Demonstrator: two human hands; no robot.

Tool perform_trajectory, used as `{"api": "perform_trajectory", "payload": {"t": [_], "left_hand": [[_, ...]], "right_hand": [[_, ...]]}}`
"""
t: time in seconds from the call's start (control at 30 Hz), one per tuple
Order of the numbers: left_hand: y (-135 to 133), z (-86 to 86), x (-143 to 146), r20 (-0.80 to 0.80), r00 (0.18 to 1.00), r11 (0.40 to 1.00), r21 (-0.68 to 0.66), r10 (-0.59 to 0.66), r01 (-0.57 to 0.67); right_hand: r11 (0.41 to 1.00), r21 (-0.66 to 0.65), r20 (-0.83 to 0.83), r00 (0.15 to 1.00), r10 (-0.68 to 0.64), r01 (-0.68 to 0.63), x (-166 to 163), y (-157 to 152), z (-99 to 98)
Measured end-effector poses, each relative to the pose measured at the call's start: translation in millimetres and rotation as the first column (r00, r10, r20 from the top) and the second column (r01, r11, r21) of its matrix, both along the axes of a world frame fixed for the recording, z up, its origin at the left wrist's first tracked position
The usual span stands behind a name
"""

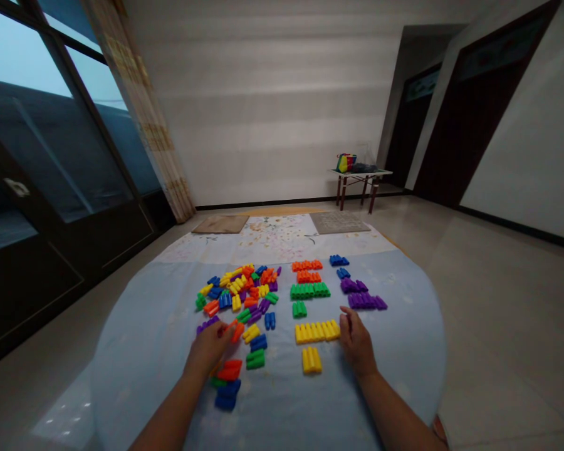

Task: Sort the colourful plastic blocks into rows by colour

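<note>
My left hand [209, 348] is at the near edge of a mixed pile, its fingers closed on an orange plastic block [237, 331]. More pieces lie close by: a yellow block [251, 333], a blue block [259, 342], a green block [255, 359] and another orange block [230, 369]. Beside the right end of a long yellow row [316, 332], my right hand [357, 343] rests with fingers loosely bent and apart, nothing visible in it. Below that row sits a short yellow group [311, 360]. Green rows [310, 290], orange rows [307, 265] and purple rows [366, 301] lie beyond.
The mixed colored pile [237, 285] covers the table's left middle. A pale blue cloth [145, 338] covers the rounded table. A brown mat [220, 224] and a grey mat [339, 222] lie at its far end. Behind stands a small table [380, 172] with a colorful bag [345, 163].
</note>
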State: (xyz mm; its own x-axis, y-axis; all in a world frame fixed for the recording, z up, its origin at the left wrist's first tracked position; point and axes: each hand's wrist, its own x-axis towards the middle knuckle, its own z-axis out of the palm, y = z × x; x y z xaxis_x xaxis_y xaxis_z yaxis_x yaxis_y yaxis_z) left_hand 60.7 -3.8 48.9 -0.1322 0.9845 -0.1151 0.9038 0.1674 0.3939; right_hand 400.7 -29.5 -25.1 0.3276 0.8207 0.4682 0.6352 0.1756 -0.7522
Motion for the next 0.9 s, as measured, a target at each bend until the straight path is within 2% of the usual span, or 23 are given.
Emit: {"api": "perform_trajectory", "payload": {"t": [0.17,0.3,0.47,0.57,0.67,0.8,0.9], "left_hand": [[1.8,3.0,-5.6,-0.052,0.993,0.993,-0.042,0.108,-0.11],[-3.3,7.9,-11.0,-0.082,0.983,0.987,0.03,0.163,-0.161],[-13.8,0.6,3.1,-0.117,0.99,0.984,0.171,0.075,-0.055],[-12.3,-10.1,9.5,-0.172,0.985,0.989,0.147,0.025,0.001],[-5.1,-21.9,3.1,-0.208,0.978,0.993,0.112,-0.024,0.048],[4.7,-29.1,-12.4,-0.119,0.992,0.991,0.127,-0.029,0.044],[7.1,-22.9,-14.3,0.066,0.998,0.988,0.15,0.026,-0.035]], "right_hand": [[1.0,-0.006,-0.013,1.0,-0.002,0.002,0.8,-0.2,1.1],[1.0,-0.007,-0.028,1.0,0.001,-0.001,1.6,0.4,-0.1],[1.0,0.006,-0.046,0.999,0.005,-0.005,2.0,2.1,-1.1],[1.0,0.029,-0.062,0.998,0.004,-0.002,1.4,2.8,-0.6],[0.998,0.061,-0.071,0.997,0.01,-0.006,0.7,3.7,0.2],[0.997,0.074,-0.072,0.997,0.024,-0.019,0.2,5.0,0.7],[0.998,0.064,-0.083,0.996,0.023,-0.018,0.1,5.5,0.6]]}}
